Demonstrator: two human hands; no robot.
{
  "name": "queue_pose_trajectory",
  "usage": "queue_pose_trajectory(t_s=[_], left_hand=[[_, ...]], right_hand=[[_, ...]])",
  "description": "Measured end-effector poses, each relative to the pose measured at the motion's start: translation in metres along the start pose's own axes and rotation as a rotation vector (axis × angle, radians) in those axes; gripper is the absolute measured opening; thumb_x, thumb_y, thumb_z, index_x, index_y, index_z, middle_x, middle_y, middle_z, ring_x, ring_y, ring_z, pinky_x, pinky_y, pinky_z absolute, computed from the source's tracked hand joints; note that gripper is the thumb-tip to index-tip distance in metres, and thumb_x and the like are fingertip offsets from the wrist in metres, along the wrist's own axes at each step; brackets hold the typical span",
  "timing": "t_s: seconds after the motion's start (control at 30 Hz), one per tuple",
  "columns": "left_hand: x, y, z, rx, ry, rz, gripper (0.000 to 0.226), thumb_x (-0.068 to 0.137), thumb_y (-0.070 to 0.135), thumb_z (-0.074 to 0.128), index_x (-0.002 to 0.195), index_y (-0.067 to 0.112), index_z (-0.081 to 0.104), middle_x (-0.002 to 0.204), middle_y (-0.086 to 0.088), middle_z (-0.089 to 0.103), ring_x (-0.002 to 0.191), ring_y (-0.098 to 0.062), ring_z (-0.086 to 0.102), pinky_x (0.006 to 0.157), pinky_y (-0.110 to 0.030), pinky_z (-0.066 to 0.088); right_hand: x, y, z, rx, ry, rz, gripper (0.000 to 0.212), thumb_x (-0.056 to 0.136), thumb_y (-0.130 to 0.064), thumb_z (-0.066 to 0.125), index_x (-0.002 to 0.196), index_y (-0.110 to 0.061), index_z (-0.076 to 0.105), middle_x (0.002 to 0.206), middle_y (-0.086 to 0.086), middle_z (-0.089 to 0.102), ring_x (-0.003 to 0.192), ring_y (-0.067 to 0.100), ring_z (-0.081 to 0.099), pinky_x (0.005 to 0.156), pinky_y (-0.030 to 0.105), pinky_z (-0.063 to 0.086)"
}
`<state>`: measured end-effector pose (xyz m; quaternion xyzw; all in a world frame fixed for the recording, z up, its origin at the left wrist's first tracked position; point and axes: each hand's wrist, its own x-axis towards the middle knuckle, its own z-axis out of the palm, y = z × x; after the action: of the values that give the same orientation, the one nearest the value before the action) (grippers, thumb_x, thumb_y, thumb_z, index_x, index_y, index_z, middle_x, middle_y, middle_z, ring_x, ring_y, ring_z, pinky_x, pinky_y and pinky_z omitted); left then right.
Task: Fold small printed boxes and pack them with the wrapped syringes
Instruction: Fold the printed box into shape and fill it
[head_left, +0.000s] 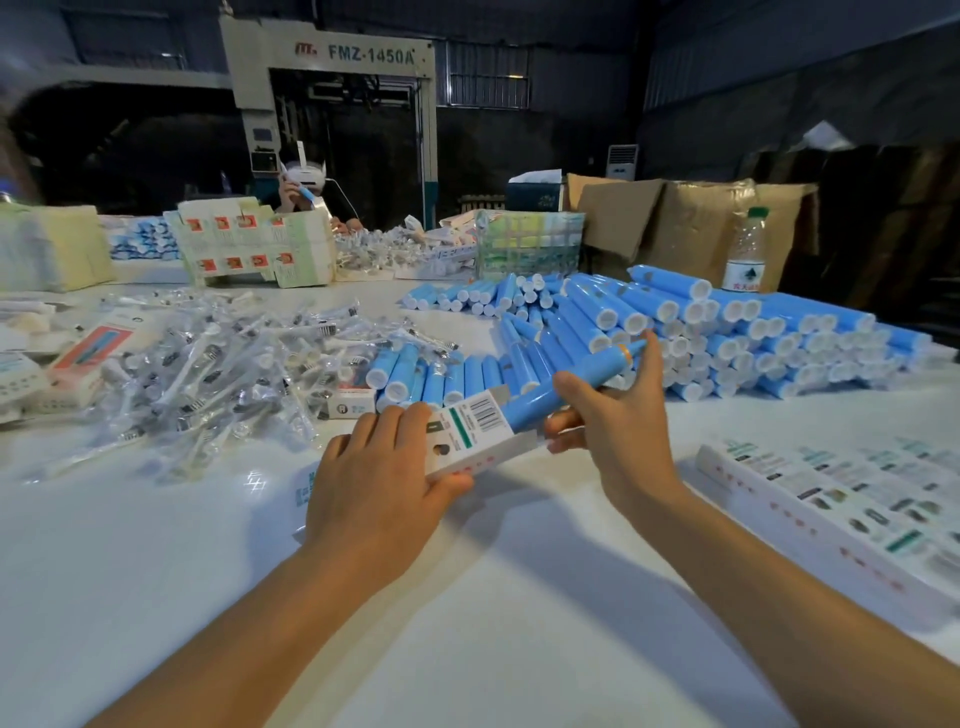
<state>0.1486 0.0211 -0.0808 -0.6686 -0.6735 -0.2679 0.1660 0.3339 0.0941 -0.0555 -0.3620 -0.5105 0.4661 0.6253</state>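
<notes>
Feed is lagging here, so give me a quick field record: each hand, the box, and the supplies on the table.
left hand: grips printed box
right hand: holds blue tube, feeding it into box
printed box: open end toward right hand
blue tube: partly inside box
tube stack: right, behind hands
wrapped syringes: heap at left
flat boxes: row at right

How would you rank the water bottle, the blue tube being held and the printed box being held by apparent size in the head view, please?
1. blue tube
2. printed box, close to the tube and partly hidden, so unsure
3. water bottle, farther away
</notes>
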Motion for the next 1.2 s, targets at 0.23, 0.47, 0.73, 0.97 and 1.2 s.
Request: queue_pose_trajectory(t_s=[0.23,0.47,0.73,0.97,1.2], left_hand=[[0.0,0.001,-0.001,-0.008,0.001,-0.018,0.065,0.079,0.061,0.05,0.129,0.02,0.043,0.119,0.002,0.052,0.109,-0.021,0.045,0.087,-0.036,0.036],[-0.002,0.001,-0.003,-0.003,-0.014,-0.007,0.064,0.082,0.064,0.041,0.131,0.023,0.037,0.123,0.004,0.048,0.11,-0.018,0.042,0.088,-0.034,0.034],[-0.002,0.003,-0.003,0.007,-0.013,0.0,0.062,0.086,0.064,0.042,0.132,0.025,0.028,0.128,0.007,0.042,0.114,-0.015,0.037,0.092,-0.031,0.031],[-0.006,0.005,-0.005,0.078,-0.125,0.082,0.057,0.089,0.059,0.041,0.13,0.021,0.029,0.128,0.002,0.041,0.111,-0.019,0.037,0.089,-0.036,0.031],[-0.008,0.008,0.001,0.096,-0.128,0.177,0.051,0.085,0.043,0.057,0.12,0.01,0.041,0.115,-0.011,0.05,0.103,-0.029,0.044,0.079,-0.041,0.033]], right_hand=[[-0.007,0.008,0.002,-0.331,0.072,-0.037,0.024,0.093,-0.022,0.049,0.076,-0.027,0.066,0.077,-0.005,0.065,0.06,0.009,0.051,0.056,0.024,0.036],[-0.014,0.013,0.008,-0.516,-0.007,-0.128,0.028,0.092,-0.021,0.05,0.072,-0.035,0.062,0.092,-0.005,0.064,0.085,0.004,0.055,0.068,0.017,0.039],[-0.007,0.018,-0.001,-0.399,0.081,-0.033,0.027,0.09,-0.017,0.05,0.072,-0.026,0.069,0.076,-0.006,0.063,0.067,0.01,0.051,0.063,0.028,0.039],[0.005,0.009,-0.001,-0.375,0.106,-0.008,0.024,0.092,-0.014,0.051,0.076,-0.014,0.07,0.068,-0.001,0.06,0.056,0.014,0.044,0.052,0.027,0.034],[0.007,-0.021,0.093,-0.603,-0.327,-0.353,0.028,0.09,-0.016,0.053,0.067,-0.024,0.066,0.056,-0.009,0.061,0.044,0.006,0.046,0.044,0.021,0.038]])
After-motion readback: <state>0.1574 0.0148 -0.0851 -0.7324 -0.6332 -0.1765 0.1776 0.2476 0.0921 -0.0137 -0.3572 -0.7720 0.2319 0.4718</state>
